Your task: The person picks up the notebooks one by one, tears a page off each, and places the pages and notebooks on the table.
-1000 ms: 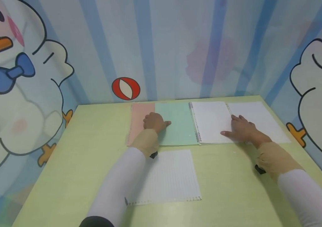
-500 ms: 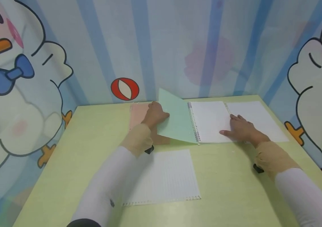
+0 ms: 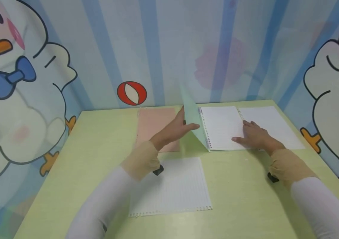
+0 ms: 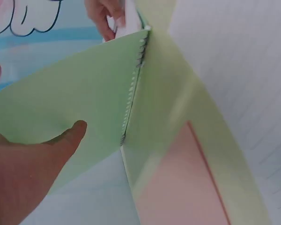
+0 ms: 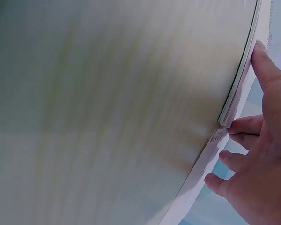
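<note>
My left hand (image 3: 173, 127) has its thumb and fingers straight against the raised green cover (image 3: 191, 113) of a spiral notebook (image 3: 218, 127). In the left wrist view, the thumb lies in front of that cover, which stands steeply up from its coil. The other fingers are partly hidden. My right hand (image 3: 254, 135) rests with spread fingers on the notebook's white page, near its meeting edge with a white sheet (image 3: 277, 126) that has a perforated margin. The right wrist view shows those fingertips on the paper edges. A pink sheet or cover (image 3: 157, 121) lies left of the notebook.
A loose ruled sheet (image 3: 184, 189) with a torn perforated edge lies in front of the notebook on the pale green table (image 3: 97, 186). Behind the table hangs a striped blue backdrop (image 3: 169, 49) with cartoon ducks at both sides.
The green cover has swung up from lying flat over the pink piece, turning rightward about its coil. My left hand has moved right with it. My right hand has stayed in place.
</note>
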The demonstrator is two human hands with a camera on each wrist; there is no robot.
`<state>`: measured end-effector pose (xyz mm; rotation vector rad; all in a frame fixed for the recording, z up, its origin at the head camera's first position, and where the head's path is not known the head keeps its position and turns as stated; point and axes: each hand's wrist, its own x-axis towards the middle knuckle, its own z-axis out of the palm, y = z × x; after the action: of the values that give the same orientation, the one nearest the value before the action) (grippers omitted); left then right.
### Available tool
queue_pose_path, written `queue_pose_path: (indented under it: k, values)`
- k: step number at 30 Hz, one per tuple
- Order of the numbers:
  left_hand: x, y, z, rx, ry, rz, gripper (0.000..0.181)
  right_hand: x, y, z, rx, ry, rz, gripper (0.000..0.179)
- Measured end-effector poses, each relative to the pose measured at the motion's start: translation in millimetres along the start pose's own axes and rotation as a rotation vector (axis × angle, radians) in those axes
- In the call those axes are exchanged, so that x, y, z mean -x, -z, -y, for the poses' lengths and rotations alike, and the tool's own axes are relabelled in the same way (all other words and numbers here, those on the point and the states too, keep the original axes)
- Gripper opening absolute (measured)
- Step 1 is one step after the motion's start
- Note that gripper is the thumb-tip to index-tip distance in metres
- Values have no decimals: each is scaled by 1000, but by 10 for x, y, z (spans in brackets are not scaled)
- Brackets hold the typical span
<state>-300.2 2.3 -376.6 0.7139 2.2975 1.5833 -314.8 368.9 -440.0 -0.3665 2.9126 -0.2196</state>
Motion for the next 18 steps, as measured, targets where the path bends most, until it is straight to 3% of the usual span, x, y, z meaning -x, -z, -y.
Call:
queue_pose_path:
  k: [3, 6, 12, 18]
  values:
    - [20, -142, 72, -43, -99, 26, 110, -3, -18, -13, -6, -2, -3, 106]
    - [-6, -286, 157, -94, -147, 35, 108, -8, -18, -37, -8, -6, -6, 106]
    - [-105, -538, 273, -122, -146, 67, 102, 2, -15, -40, -14, -4, -8, 107]
    - [-181, -691, 243, -243, -49, 62, 109, 10, -12, 2, -16, 1, -10, 104]
